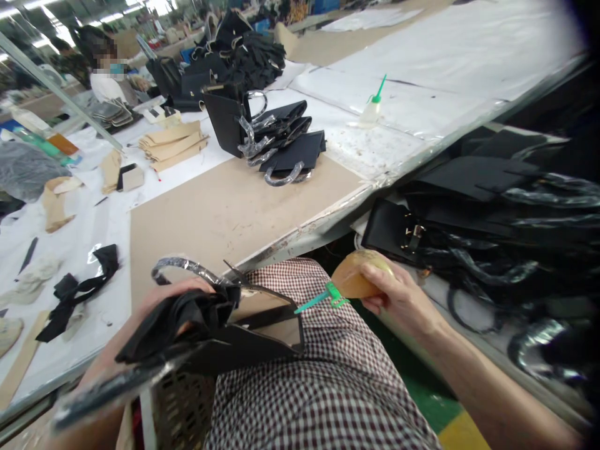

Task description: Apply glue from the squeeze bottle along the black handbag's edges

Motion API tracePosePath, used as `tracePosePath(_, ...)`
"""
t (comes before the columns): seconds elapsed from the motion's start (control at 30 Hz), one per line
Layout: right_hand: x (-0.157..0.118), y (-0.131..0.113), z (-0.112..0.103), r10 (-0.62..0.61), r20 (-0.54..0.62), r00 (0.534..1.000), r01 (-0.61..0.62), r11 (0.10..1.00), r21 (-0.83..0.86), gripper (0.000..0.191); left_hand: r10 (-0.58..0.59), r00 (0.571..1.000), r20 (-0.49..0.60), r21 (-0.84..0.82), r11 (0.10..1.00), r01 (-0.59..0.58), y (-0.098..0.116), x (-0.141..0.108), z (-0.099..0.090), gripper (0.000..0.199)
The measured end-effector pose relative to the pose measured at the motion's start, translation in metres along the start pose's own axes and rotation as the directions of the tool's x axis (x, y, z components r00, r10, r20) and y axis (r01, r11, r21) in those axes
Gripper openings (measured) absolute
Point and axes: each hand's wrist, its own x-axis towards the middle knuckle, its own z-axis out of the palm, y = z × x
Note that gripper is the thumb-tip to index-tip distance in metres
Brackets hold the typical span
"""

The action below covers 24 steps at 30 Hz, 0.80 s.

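My right hand (391, 289) is wrapped round a squeeze bottle (359, 275) of yellowish liquid. Its green nozzle (313, 302) points left, with the tip beside the edge of a black handbag (253, 350). The bag rests tilted on my lap, its beige inner side partly showing and black lining cloth (182, 322) bunched out of it. At the upper edge of this bag is my left hand (180, 287), gripping it; most of its fingers are hidden by the cloth. One plastic-wrapped handle (185, 269) arches above the hand, and another blurred handle (112, 387) extends toward the lower left.
Several black handbags (295, 153) with wrapped handles stand on the table beyond a beige board (225, 206). A second green-tipped bottle (371, 111) stands farther back. More black bags (469, 187) crowd the right side. Black strips (82, 284) lie at left; a person (107, 81) is across the table.
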Motion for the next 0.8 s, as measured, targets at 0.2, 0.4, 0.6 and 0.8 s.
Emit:
tracePosePath(0.2, -0.007, 0.008, -0.008, -0.066, -0.101, 0.993, 0.038, 0.964, -0.262, 0.051, 0.084, 0.989, 0.121, -0.217, 0.975, -0.056, 0.030, -0.014, 0.042, 0.010)
tracePosePath(0.4, -0.019, 0.003, -0.008, -0.111, -0.073, 0.991, 0.056, 0.845, -0.532, 0.051, 0.138, 0.988, 0.075, -0.254, 0.960, -0.115, 0.036, -0.032, 0.071, 0.007)
tracePosePath(0.6, -0.016, 0.014, 0.004, -0.184, 0.022, 0.983, 0.152, 0.727, -0.669, 0.048, 0.087, 0.996, 0.011, -0.145, 0.986, -0.085, 0.043, -0.048, 0.074, 0.017)
tracePosePath(0.8, -0.009, 0.030, 0.014, -0.263, 0.116, 0.958, 0.264, 0.646, -0.716, 0.044, 0.040, 0.999, 0.025, -0.160, 0.986, -0.035, 0.050, -0.061, 0.094, 0.016)
